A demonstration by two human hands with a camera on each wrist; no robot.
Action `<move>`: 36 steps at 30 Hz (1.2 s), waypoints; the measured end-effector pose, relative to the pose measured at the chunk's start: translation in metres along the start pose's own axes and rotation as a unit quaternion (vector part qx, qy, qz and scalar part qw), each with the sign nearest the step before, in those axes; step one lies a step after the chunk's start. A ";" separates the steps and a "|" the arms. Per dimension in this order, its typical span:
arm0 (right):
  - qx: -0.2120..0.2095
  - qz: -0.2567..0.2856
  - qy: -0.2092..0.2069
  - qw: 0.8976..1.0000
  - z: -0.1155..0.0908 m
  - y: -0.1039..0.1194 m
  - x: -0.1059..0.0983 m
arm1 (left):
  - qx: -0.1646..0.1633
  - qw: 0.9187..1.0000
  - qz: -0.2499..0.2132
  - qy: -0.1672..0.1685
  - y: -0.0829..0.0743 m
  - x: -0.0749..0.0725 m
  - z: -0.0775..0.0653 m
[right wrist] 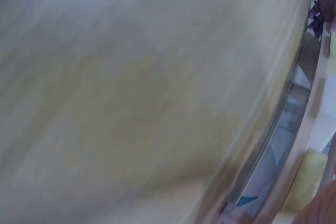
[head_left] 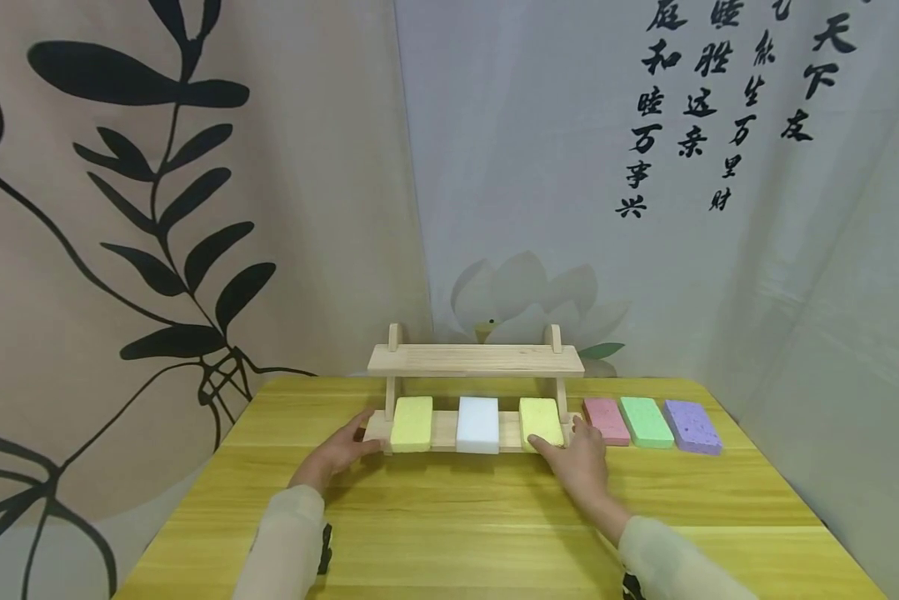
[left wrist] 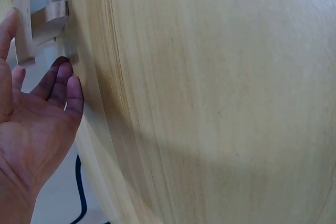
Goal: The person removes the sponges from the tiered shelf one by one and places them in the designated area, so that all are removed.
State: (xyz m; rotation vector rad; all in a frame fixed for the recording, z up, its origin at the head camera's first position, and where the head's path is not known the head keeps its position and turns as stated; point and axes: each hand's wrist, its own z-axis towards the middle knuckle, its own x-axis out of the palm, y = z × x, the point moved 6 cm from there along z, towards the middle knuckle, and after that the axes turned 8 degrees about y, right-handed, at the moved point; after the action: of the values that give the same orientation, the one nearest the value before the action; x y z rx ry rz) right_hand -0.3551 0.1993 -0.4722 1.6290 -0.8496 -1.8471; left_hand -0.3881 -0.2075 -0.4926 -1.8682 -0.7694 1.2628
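Note:
A two-tier wooden shelf (head_left: 475, 359) stands on the table. Along its lower board lean a yellow sponge (head_left: 412, 423), a white sponge (head_left: 478, 425) and a second yellow sponge (head_left: 539, 419). My left hand (head_left: 338, 454) holds the lower board's left end between thumb and fingers; in the left wrist view, the other fingers of this hand (left wrist: 37, 124) extend past the board. At the opposite end, my right hand (head_left: 582, 467) grips the board, its thumb overlapping the right yellow sponge's lower edge. The right wrist view shows only part of this hand (right wrist: 320, 208), beside the yellow sponge (right wrist: 305, 180).
Right of the shelf, a pink sponge (head_left: 606, 422), a green sponge (head_left: 646, 422) and a purple sponge (head_left: 692, 427) lie in a row on the wooden table (head_left: 449, 525). Printed curtains (head_left: 329, 208) hang behind the table and along its sides.

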 end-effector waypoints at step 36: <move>-0.011 -0.009 -0.011 1.000 -0.003 0.009 0.012 | 0.005 1.000 0.006 0.001 0.000 -0.001 0.001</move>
State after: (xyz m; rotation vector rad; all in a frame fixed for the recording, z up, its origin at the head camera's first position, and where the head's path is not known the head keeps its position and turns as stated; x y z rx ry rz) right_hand -0.3540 0.1842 -0.4739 1.6098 -0.8231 -1.8841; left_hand -0.3897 -0.2084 -0.4922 -1.8678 -0.7522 1.2700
